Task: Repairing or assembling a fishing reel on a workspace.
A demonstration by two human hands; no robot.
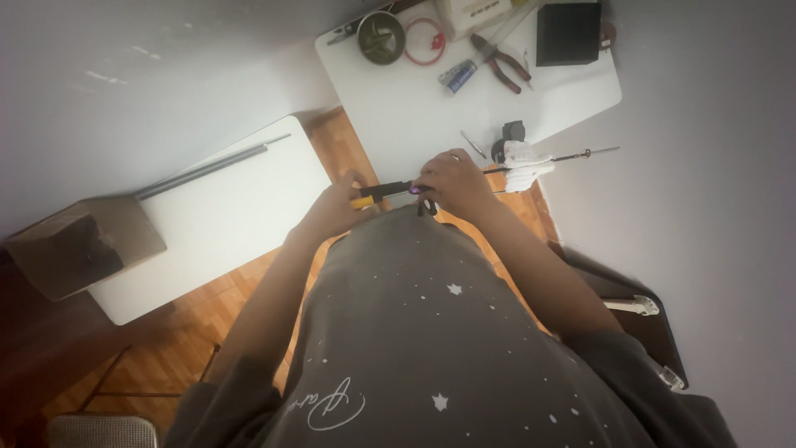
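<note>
Grey shirt (414,332) fills the foreground. Left hand (336,207) grasps a screwdriver (381,192) over the table (414,124) edge; right hand (454,182) seems clenched on its tip. Better to hold the shaft straight and steady.

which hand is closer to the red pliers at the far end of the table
Right. The right hand is below the pliers, nearly in line with them. The left hand sits farther down and off to the left, gripping a yellow-handled tool.
</note>
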